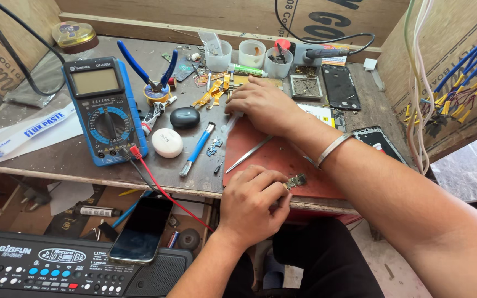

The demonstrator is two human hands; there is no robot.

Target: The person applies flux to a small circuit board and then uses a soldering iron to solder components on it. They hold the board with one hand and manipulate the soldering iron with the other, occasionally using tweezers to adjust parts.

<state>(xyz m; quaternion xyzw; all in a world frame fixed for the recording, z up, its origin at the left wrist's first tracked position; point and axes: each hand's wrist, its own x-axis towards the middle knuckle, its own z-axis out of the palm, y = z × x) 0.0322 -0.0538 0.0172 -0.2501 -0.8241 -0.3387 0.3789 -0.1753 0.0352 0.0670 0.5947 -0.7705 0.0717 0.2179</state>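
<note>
- keyboard (56,267) sits nearest, a phone (141,229) lying on its edge
- left hand (252,204) at the table (73,160) edge, fingers pinched shut on a small circuit board (296,181) on the red mat (282,160)
- tweezers (249,154) lie just past it
- right hand (263,106) further back, curled around a clear syringe (231,121)
- blue multimeter (106,110) off to the left, plastic cups (252,53) at the back

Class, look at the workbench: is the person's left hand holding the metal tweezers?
No: the left hand pinches a small circuit board, while the tweezers lie untouched on the red mat.
</note>
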